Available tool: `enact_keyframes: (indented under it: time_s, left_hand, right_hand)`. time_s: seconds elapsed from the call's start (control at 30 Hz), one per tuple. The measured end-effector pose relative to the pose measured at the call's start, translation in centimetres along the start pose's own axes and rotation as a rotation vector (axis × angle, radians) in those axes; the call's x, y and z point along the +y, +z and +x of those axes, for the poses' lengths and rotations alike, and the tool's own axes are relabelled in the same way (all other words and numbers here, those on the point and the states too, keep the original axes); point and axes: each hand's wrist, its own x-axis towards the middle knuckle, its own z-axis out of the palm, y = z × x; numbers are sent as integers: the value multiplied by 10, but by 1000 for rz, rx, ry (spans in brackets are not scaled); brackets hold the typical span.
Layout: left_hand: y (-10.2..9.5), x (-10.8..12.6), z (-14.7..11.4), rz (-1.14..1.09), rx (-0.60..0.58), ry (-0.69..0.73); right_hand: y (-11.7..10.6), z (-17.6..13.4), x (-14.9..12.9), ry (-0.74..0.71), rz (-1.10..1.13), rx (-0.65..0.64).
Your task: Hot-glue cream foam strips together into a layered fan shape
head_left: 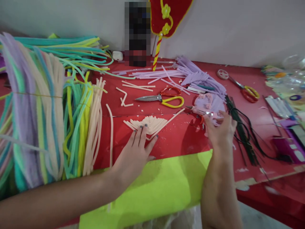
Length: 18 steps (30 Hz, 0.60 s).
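Fingers outstretched, my left hand [134, 148] lies flat on the lower edge of a fan-shaped piece of cream pipe cleaners [152, 122]. One long cream stem sticks out from its right side. My right hand [220, 128] is closed around a pink glue gun [200, 110], whose nozzle points left. Behind and under the gun lies a lilac pipe cleaner piece [218, 103] with pink bits on it. Scissors with red and yellow handles [172, 98] rest just beyond the cream fan.
Bundles of coloured pipe cleaners [45, 111] fill the left side. Loose lilac pipe cleaners [195, 71] lie at the back. More scissors [247, 92], dark green stems [245, 136] and a purple box [288, 149] sit on the right. A yellow-green sheet [162, 187] covers the near edge.
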Motion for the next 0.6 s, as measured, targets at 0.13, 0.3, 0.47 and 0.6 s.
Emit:
enact_keyframes:
  time_s: [0.13, 0.3, 0.47, 0.6]
  left_hand:
    - [2, 1, -1, 18, 8, -12]
    - [2, 2, -1, 10, -9, -20]
    - [3, 1, -2, -5, -2, -11]
    - [2, 1, -3, 17, 11, -19]
  right_hand:
    - [-3, -7, -25, -108, 112, 107]
    - [5, -39, -71, -323, 373, -278]
    - [17, -67, -91, -466, 508, -495]
    - [23, -70, -90, -489, 502, -499]
